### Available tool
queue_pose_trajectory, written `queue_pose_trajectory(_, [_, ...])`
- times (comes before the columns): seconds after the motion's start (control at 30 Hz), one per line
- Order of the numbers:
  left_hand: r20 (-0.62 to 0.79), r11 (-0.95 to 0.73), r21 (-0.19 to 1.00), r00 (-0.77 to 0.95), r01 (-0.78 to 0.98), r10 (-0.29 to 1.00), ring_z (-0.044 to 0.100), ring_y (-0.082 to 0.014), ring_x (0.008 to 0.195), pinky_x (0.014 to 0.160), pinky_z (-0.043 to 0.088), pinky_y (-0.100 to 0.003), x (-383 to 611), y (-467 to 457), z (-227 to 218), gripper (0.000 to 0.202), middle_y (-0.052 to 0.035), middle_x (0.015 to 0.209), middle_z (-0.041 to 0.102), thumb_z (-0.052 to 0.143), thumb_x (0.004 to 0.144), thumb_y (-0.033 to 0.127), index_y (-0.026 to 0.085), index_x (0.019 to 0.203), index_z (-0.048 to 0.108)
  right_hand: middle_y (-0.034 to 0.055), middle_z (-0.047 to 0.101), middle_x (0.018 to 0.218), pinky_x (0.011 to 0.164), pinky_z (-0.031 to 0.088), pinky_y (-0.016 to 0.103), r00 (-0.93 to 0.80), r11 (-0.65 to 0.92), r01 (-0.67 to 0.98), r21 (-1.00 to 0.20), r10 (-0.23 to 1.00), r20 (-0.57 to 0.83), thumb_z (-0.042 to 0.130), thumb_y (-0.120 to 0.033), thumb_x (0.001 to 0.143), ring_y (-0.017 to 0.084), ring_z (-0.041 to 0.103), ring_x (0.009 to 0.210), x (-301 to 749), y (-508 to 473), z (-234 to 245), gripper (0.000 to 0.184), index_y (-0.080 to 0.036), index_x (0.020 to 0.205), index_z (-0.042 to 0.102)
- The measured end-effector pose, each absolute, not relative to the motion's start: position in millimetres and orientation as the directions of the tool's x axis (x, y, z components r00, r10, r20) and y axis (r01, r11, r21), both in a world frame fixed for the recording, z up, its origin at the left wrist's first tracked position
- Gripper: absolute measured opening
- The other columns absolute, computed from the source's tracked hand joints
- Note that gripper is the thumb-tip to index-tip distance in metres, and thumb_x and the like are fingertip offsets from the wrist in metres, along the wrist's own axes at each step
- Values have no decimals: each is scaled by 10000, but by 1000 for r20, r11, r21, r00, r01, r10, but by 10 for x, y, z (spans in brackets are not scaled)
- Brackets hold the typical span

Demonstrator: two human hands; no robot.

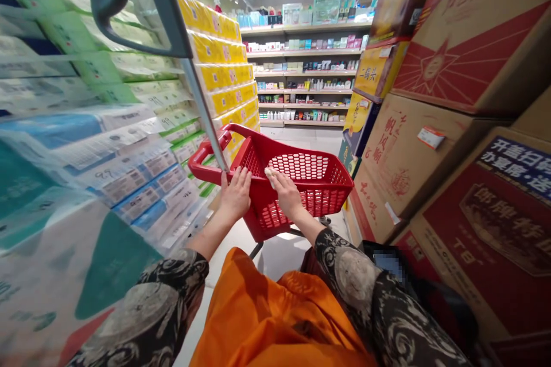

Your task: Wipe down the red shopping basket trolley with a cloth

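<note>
A red plastic shopping cart (297,152) with a perforated basket stands in front of me. It has a metal pole (202,103) topped by a grey handle (170,11). My left hand (236,194) is on the basket's upper rim, close to the foot of the pole, its fingers laid over the edge. My right hand (284,190) is closed on a small white cloth (269,172), pressed to the near rim of the basket. The cloth is mostly covered by the fingers, so I see only a bit of it. The basket's visible inside shows bare red mesh.
Stacked packs of tissue paper (146,178) line the left side, with yellow packs (217,57) behind. Cardboard cartons (400,155) are piled on the right. Shelves of small goods (310,74) stand at the back. A dark bag-like object (434,292) is low at right.
</note>
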State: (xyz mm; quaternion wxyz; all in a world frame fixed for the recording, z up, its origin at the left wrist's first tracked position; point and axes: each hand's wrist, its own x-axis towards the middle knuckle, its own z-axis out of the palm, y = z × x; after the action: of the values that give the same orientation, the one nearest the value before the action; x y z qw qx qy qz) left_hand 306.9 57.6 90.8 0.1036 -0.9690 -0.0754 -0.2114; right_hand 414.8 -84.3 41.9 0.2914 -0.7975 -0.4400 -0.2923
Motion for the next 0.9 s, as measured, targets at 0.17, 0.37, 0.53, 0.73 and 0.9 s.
queue_pose_trajectory(0.17, [387,-962,-198,916,190,102,293,-293,1340,1104,66,-576,3050,605,959,605,-159,1412,407,386,749,134,68,1351,392,36,476,1372,1081,320,381,536,-567,796,-212,497,682,310,-30,864,158,395,1277,4551,-1652,64,539,-223,1355,419])
queue_pose_trajectory(0.37, [418,-952,-216,902,215,109,291,-311,1332,1094,106,-592,3054,483,895,602,-187,1400,412,363,765,137,77,1364,379,125,570,1248,1039,351,426,753,-783,477,-400,129,645,338,-26,806,213,460,1206,5154,-2605,-196,475,-128,1201,581])
queue_pose_trajectory(0.53, [397,-921,-244,897,305,192,307,-326,1317,1076,145,-598,3094,375,895,568,-196,1374,439,346,792,139,89,1355,400,72,544,1288,1052,333,439,621,-610,708,-356,297,725,291,9,795,187,416,1246,4784,-1833,-121,567,-201,1264,531])
queue_pose_trajectory(0.73, [330,-913,-223,907,343,260,268,-330,1342,1093,140,-557,3038,263,962,579,-194,1409,396,399,785,174,60,1353,387,74,481,1360,1068,332,443,488,-452,843,-292,413,769,284,-11,829,197,363,1306,4439,-1219,-135,554,-210,1302,494])
queue_pose_trajectory(0.9, [306,-962,-146,935,230,178,249,-342,1347,1098,141,-552,2971,119,1041,649,-210,1426,359,487,743,251,32,1345,378,93,573,1256,1021,388,443,579,-526,782,-335,412,704,317,1,783,219,477,1211,4795,-1395,-106,541,-203,1209,583])
